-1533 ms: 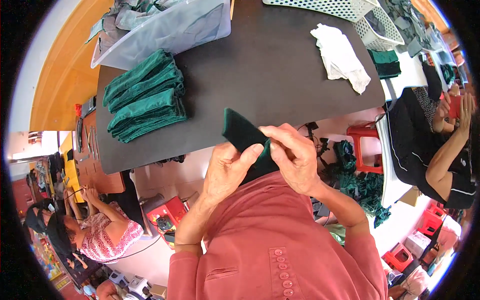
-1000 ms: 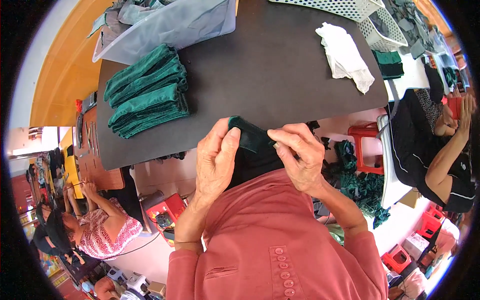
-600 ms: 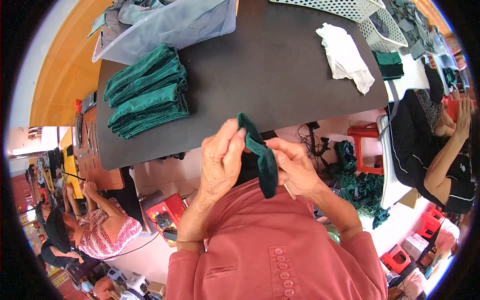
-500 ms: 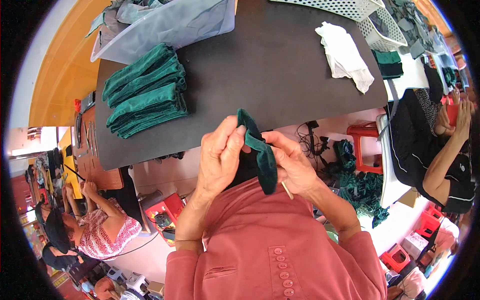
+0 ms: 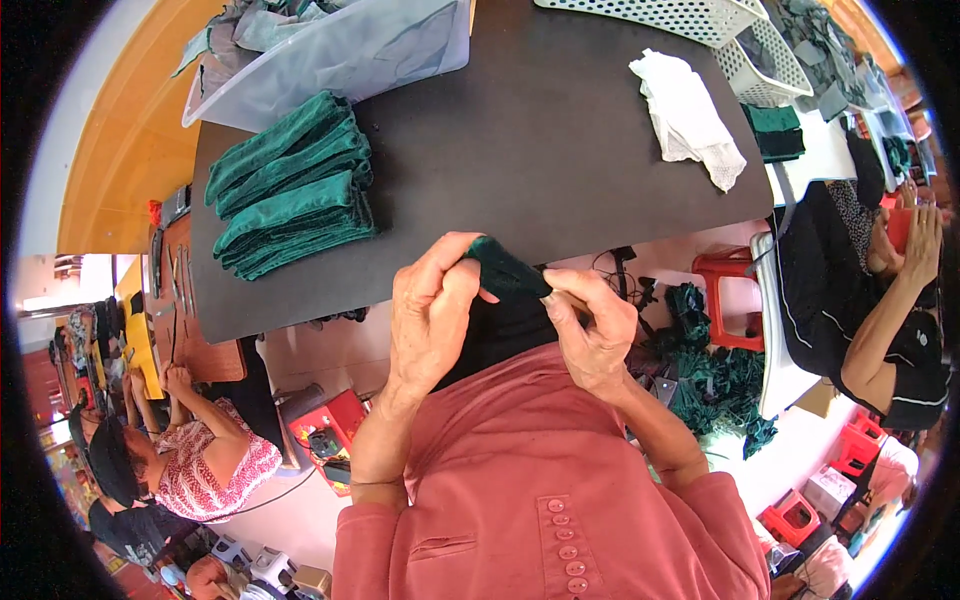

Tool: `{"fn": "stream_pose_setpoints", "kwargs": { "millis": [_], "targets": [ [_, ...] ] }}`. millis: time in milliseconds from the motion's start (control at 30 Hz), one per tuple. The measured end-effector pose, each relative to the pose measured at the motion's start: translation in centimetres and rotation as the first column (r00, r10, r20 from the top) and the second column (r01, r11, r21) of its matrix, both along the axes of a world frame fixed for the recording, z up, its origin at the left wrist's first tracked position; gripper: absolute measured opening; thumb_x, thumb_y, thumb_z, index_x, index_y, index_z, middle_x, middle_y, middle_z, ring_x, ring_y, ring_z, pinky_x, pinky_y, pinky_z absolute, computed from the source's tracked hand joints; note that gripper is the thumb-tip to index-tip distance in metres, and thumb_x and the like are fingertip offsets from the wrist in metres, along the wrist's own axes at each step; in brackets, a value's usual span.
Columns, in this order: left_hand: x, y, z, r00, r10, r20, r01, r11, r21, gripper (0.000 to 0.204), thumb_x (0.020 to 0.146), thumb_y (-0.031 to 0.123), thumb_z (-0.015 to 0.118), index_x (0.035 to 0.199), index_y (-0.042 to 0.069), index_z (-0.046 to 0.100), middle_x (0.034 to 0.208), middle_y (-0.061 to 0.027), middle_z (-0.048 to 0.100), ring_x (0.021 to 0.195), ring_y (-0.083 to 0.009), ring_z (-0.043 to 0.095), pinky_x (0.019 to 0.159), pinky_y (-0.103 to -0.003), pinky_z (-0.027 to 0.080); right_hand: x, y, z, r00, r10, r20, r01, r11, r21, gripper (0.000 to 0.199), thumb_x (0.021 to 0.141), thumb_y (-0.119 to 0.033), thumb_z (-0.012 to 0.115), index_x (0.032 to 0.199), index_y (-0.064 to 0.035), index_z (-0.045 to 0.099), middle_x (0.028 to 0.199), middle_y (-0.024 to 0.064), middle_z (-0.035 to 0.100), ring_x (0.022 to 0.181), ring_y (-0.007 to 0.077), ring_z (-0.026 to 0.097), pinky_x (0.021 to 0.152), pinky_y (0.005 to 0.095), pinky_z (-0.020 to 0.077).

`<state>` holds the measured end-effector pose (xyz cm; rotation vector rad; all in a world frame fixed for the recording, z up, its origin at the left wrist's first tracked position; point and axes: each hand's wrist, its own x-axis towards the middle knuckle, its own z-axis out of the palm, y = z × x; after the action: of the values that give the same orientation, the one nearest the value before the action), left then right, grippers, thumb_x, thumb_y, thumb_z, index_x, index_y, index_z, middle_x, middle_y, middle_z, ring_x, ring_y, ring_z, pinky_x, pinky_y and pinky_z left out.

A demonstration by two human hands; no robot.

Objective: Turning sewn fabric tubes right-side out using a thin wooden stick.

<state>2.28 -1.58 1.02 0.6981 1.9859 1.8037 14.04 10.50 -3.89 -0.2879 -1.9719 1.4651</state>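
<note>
Over my lap, just off the near edge of the dark table [image 5: 490,150], I hold a small dark green velvet strip [image 5: 506,268] between both hands. My left hand [image 5: 432,315] pinches its left end with curled fingers. At the other end, the thumb and fingertips of my right hand [image 5: 594,330] grip its corner, so the piece is drawn out between them. Two piles of folded green velvet pieces lie on the table to the left, a farther pile [image 5: 285,150] and a nearer pile [image 5: 290,225], both apart from my hands.
A clear plastic bin [image 5: 350,70] of fabric stands at the far left. White perforated baskets [image 5: 690,20] and a white cloth [image 5: 688,115] are at the right. A red stool [image 5: 735,300] and heaped green fabric [image 5: 715,380] sit below. People work on both sides.
The velvet strip, hanging folded downward before, is now stretched sideways. My right hand has shifted slightly right, and the thin pale stick seen beneath it no longer shows.
</note>
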Motion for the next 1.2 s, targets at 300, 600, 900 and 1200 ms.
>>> {"fn": "stream_pose_setpoints", "kwargs": {
  "millis": [300,600,900,1200],
  "targets": [
    [0.1,0.7,-0.3,0.904,-0.039,-0.427,-0.001,0.996,-0.092,0.014,0.077,-0.006,0.045,0.086,-0.004,0.056,0.065,-0.0077,0.050,0.057,-0.0127,0.046,0.053,-0.026,0.039,-0.8,-2.0,-0.4,0.978,0.176,-0.109,-0.205,0.762,-0.614,0.017,0.088,-0.005,0.059,0.105,-0.0017,0.057,0.074,0.0028,0.058,0.057,0.0042,0.048,0.048,0.0180,0.0370],
    [0.2,0.5,0.4,0.992,0.060,0.111,-0.079,0.981,0.175,0.022,0.078,-0.005,0.049,0.098,-0.004,0.058,0.077,-0.0087,0.056,0.070,-0.0130,0.054,0.067,-0.024,0.044,-1.1,-0.4,0.5,0.960,0.276,-0.041,-0.242,0.752,-0.613,0.017,0.092,-0.009,0.054,0.105,0.0017,0.059,0.075,0.0032,0.056,0.059,0.0065,0.048,0.051,0.0207,0.0385],
    [-0.8,0.4,-0.1,0.910,0.078,-0.406,-0.129,0.987,-0.099,0.021,0.076,-0.007,0.049,0.094,-0.003,0.058,0.081,-0.0103,0.060,0.068,-0.0153,0.056,0.062,-0.026,0.044,-0.7,-0.9,0.7,0.995,0.098,0.014,-0.090,0.955,-0.284,0.018,0.087,0.005,0.055,0.103,0.0020,0.062,0.079,0.0060,0.059,0.064,0.0090,0.053,0.056,0.0223,0.0435],
    [-0.3,0.6,-2.0,0.933,0.019,-0.359,-0.047,0.996,-0.071,0.020,0.072,-0.009,0.046,0.089,-0.004,0.056,0.074,-0.0119,0.054,0.062,-0.0178,0.052,0.058,-0.028,0.044,-0.9,-3.1,0.2,0.988,0.117,-0.101,-0.148,0.535,-0.832,0.018,0.093,-0.006,0.053,0.107,0.0026,0.059,0.072,-0.0019,0.049,0.058,0.0048,0.042,0.048,0.0213,0.0352]
  ]
}}
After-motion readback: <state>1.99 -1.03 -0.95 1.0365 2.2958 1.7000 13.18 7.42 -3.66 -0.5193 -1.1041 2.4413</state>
